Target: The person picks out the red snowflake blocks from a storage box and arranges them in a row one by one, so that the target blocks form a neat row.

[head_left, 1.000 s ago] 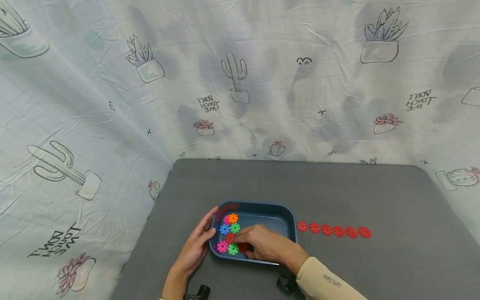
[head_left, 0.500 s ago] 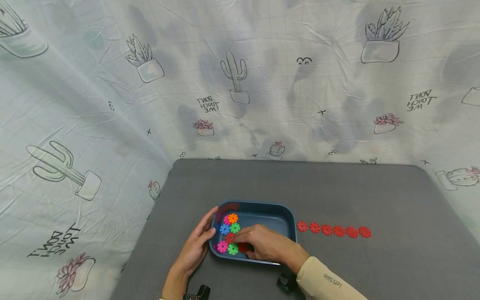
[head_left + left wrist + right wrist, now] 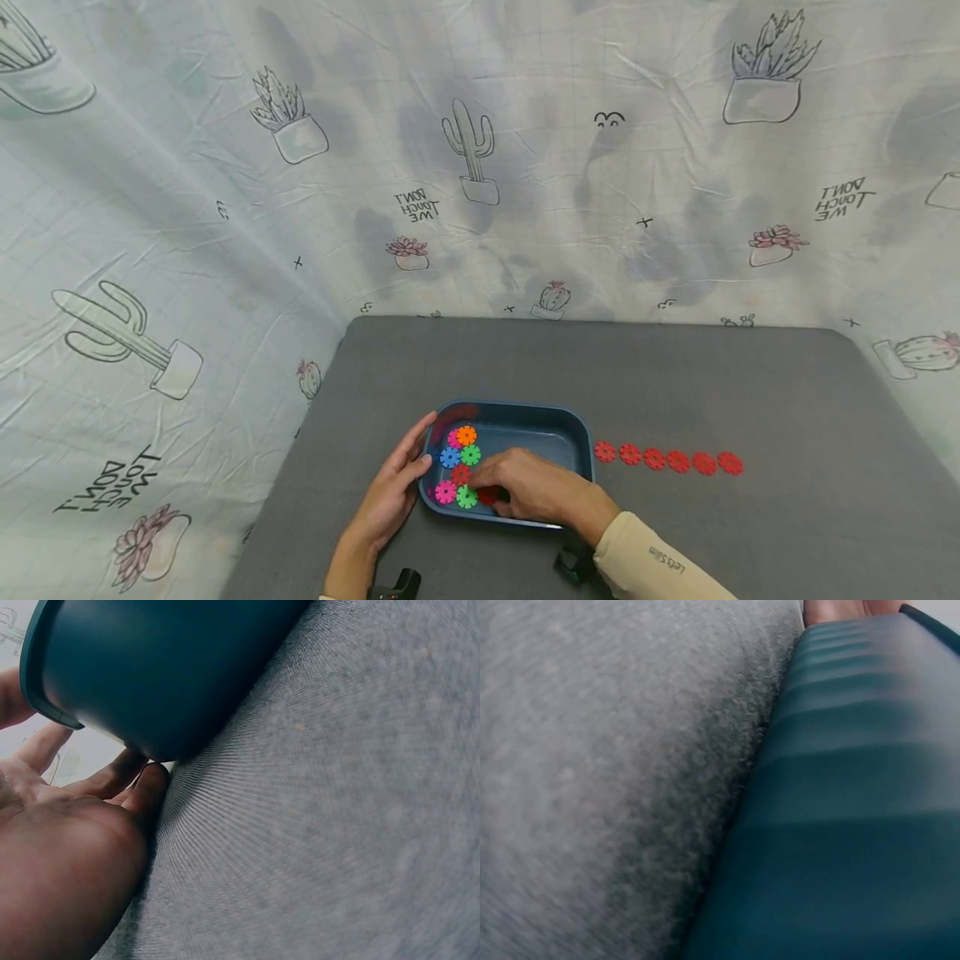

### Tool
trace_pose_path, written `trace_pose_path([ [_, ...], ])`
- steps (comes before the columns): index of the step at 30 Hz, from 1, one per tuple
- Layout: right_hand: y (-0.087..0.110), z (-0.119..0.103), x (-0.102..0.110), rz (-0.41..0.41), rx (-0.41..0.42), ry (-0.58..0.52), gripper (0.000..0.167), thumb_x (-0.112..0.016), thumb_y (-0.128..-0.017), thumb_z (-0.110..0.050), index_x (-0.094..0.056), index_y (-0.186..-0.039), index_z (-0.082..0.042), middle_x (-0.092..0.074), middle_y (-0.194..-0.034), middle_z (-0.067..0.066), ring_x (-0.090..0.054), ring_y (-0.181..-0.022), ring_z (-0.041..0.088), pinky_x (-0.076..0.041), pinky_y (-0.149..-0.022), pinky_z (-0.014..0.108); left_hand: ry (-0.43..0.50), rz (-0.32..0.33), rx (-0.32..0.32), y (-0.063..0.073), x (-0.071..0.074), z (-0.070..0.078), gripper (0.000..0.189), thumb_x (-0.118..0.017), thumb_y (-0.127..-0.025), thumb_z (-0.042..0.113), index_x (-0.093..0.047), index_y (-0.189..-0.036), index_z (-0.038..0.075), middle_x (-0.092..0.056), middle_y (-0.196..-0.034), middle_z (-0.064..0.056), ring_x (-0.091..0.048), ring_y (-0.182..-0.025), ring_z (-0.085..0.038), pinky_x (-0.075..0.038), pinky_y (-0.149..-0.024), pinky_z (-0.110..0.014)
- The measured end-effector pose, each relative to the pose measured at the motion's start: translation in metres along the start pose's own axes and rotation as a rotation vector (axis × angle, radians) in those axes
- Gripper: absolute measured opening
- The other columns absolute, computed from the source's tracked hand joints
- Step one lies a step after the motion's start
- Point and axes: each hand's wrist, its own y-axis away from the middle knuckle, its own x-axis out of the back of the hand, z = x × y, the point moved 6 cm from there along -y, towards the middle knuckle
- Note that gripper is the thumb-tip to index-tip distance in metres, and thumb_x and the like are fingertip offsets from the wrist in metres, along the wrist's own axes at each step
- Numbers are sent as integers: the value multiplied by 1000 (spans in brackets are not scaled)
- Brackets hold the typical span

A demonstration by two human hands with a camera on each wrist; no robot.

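Observation:
A dark blue tray (image 3: 525,414) stands on the grey table. My left hand (image 3: 387,493) holds its left end, the thumb at the rim and the fingers along the outside; the left wrist view shows those fingers against the tray's wall (image 3: 165,667). My right hand (image 3: 536,487) reaches inside with curled fingers, around a shaded, partly hidden red snowflake disc (image 3: 487,496). Close to its fingertips lie another red disc (image 3: 461,474) and a green disc (image 3: 467,497). Pink (image 3: 446,492), blue (image 3: 450,457) and orange (image 3: 466,435) notched discs lie farther left.
Several red discs (image 3: 654,459) form a row on the table right of the tray. A small black object (image 3: 573,566) is by the right wrist. Printed cloth (image 3: 525,167) hangs behind and at the left. The right wrist view shows the tray's outer side (image 3: 840,795).
The head view has shifted very slightly. Both hands, the tray and the discs otherwise keep their places.

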Motion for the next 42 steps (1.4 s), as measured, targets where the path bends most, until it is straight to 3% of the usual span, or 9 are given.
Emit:
trace_pose_path([
  [9,1,-2,1,4,19,50,35,-83,-98,-9,-79,-132,-14,-76,-135,-5,-71,-123,5,-57,-103,22,8,-15,-17,-1,-1,1,60,-44,-117,12,-32,-173,27,-8,-185,-3,2,-171,-33,-1,-132,-64],
  [14,2,0,3,2,18,-1,36,-84,-96,-8,-80,-131,-14,-76,-135,-4,-70,-121,4,-56,-102,21,-12,-16,-15,-2,-2,3,60,-44,-117,13,-31,-174,28,-9,-185,-2,2,-171,-31,-5,-133,-59],
  [17,3,1,3,11,22,-20,34,-84,-94,-6,-81,-127,-14,-76,-134,-3,-70,-121,4,-56,-102,21,-39,-13,-6,-2,-2,3,60,-44,-117,14,-31,-174,30,-10,-185,-1,0,-171,-30,-18,-132,-40],
  [20,3,2,3,25,27,-17,31,-84,-94,-7,-82,-124,-15,-77,-133,-3,-70,-121,5,-56,-102,21,-48,-14,-7,-2,-2,3,60,-44,-118,15,-30,-174,30,-10,-185,-1,-1,-171,-30,-31,-120,-18],
  [22,3,2,3,32,29,-25,30,-84,-94,-7,-82,-123,-15,-78,-130,-5,-71,-120,4,-56,-102,21,-43,-16,-10,-2,-2,3,60,-43,-118,14,-30,-174,29,-10,-185,-1,-2,-171,-31,-35,-113,-11],
  [27,3,3,2,41,13,-72,27,-84,-96,-9,-83,-122,-16,-80,-124,-8,-71,-115,1,-56,-100,19,-31,-11,-3,-1,-1,2,60,-44,-118,14,-31,-174,30,-11,-184,-2,-5,-170,-30,-37,-114,-13],
  [34,7,5,9,72,-66,-220,29,-81,-100,-9,-83,-127,-17,-79,-130,-9,-71,-121,2,-57,-103,25,-27,-5,5,0,-2,2,60,-45,-117,15,-31,-174,29,-11,-184,-2,-5,-170,-31,-37,-115,-15],
  [42,33,6,33,209,-113,-346,32,-82,-99,-11,-82,-129,-22,-80,-128,-9,-72,-118,2,-60,-101,31,-14,-3,12,0,-2,0,60,-45,-117,14,-32,-173,29,-11,-184,-2,-7,-170,-31,-39,-114,-16],
])
